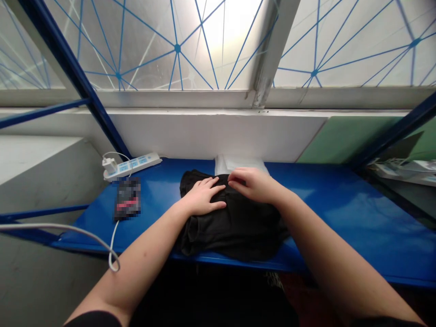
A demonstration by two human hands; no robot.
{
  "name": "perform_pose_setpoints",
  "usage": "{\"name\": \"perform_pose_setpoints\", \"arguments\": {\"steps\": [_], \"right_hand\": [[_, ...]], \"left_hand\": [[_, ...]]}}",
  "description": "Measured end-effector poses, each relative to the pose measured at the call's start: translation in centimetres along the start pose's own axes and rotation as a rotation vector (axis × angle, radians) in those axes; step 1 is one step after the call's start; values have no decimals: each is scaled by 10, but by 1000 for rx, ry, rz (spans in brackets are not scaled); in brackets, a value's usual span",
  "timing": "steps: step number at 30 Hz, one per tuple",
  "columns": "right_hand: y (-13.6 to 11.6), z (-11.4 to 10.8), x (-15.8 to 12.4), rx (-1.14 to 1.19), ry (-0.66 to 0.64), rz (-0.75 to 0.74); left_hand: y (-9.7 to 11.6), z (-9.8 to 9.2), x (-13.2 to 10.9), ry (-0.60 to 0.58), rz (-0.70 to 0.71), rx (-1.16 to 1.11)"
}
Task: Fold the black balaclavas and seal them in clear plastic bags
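A black garment (235, 231) lies folded in a soft heap on the blue table, near its front edge. My left hand (203, 196) rests flat on its upper left part with the fingers spread. Over the garment's far edge, my right hand (251, 184) is curled, thumb and fingertips drawn together at the black cloth; the fingers partly hide what is pinched. Behind the garment, a clear or whitish plastic bag (238, 162) lies flat, partly covered by the cloth and my right hand.
On the left are a white power strip (141, 164) with a plug in it and a dark, pixelated device (127, 198) on a cable (85, 232). Blue frame posts (102, 122) stand at both ends of the blue table (334, 209). A white wall (218, 136) borders the back.
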State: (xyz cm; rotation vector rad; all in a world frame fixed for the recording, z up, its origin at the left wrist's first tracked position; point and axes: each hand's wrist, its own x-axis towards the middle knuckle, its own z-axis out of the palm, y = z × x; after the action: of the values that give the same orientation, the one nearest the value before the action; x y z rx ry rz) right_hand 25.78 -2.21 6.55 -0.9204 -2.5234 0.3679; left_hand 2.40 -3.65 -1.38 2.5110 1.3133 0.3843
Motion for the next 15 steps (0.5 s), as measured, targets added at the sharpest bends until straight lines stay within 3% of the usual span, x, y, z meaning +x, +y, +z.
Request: {"name": "perform_pose_setpoints", "arguments": {"steps": [4,9,15], "right_hand": [[3,11,11,-103,-214,3],[20,28,13,-268,-320,67],[10,10,23,-192,-396,-1]], "left_hand": [[-3,6,4,45,-46,4],[-7,11,6,-15,-15,41],[-6,8,11,-51,14,56]]}}
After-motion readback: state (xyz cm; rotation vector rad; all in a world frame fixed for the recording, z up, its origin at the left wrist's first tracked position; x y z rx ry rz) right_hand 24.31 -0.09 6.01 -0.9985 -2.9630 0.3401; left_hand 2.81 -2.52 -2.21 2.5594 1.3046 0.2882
